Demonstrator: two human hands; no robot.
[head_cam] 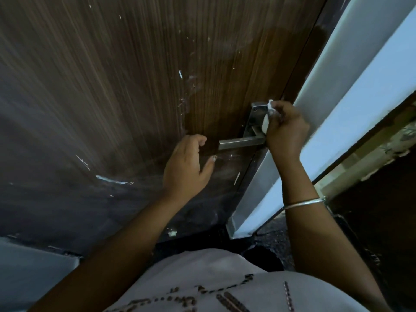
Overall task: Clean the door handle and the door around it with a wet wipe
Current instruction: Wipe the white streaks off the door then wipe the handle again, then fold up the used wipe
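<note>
- The fingers (pixel 278 109) of the right hand (pixel 286 129) are curled tightly round a bunched white wet wipe (pixel 265 125), which is pinched between them and the thumb.
- The wet wipe is pressed against the right side of the metal backplate (pixel 256 116), just above the point where the lever joins it.
- The fingers (pixel 198 139) of the left hand (pixel 186 167) are loosely curled with the thumb held out, and nothing is held in them.
- The left hand is seen just beside the free end of the door handle (pixel 242 142) and apart from it; whether the door is touched by it cannot be told.
- The door handle is a straight, square-edged metal lever, set level and pointing left from the backplate.
- The handle is mounted near the right edge of a dark wood-grain door (pixel 112 86), on which pale scratches and smears are scattered.
- A darker patch is seen on the door above and left of the backplate.
- A white door frame (pixel 337 97) is seen just right of the door edge, behind the right hand.
- A thin silver bangle (pixel 304 203) is worn on the right forearm.
- A pale patterned shirt (pixel 202 278) is seen at the bottom of the view.
</note>
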